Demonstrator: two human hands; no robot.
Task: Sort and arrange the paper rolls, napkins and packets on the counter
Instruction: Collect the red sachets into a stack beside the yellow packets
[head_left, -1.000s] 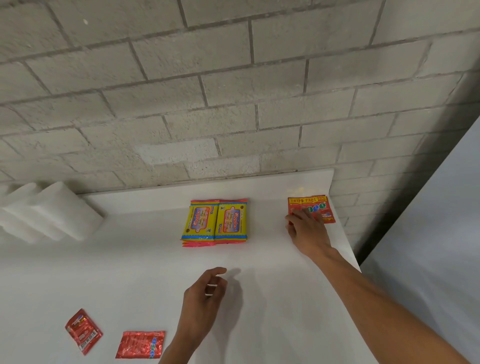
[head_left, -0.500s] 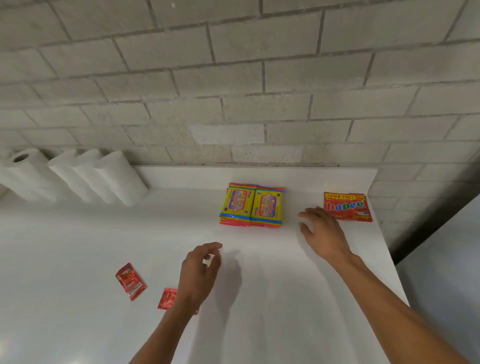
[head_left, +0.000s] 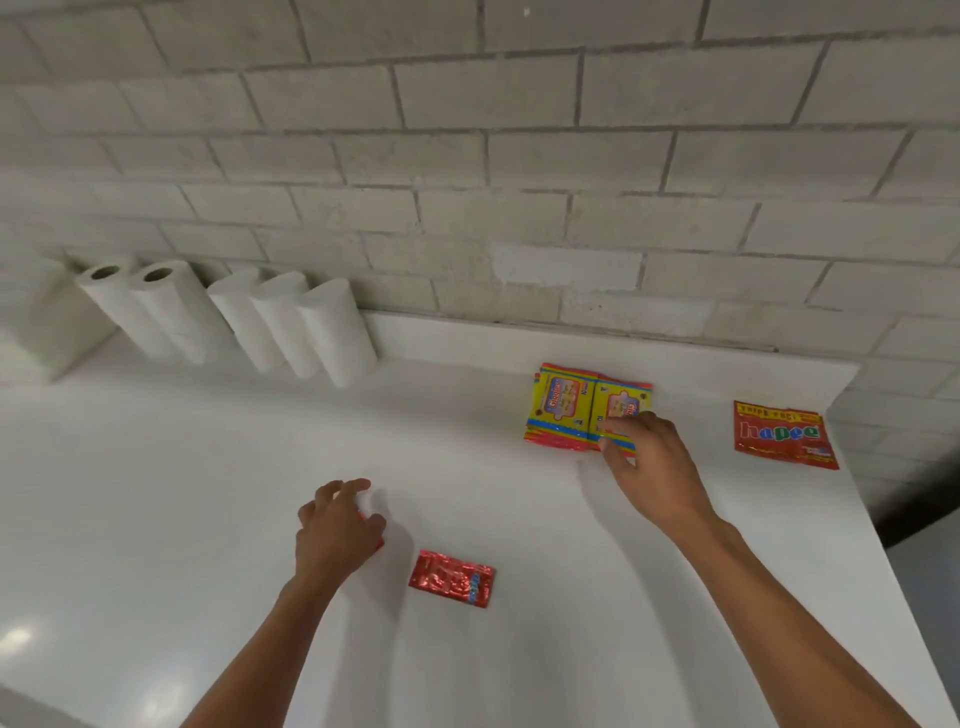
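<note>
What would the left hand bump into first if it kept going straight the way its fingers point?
Probably nothing soon. The left hand points up the bare white counter toward the wall, passing right of the paper rolls and left of the yellow packets. The raised back edge looks first, though depth is unclear.
</note>
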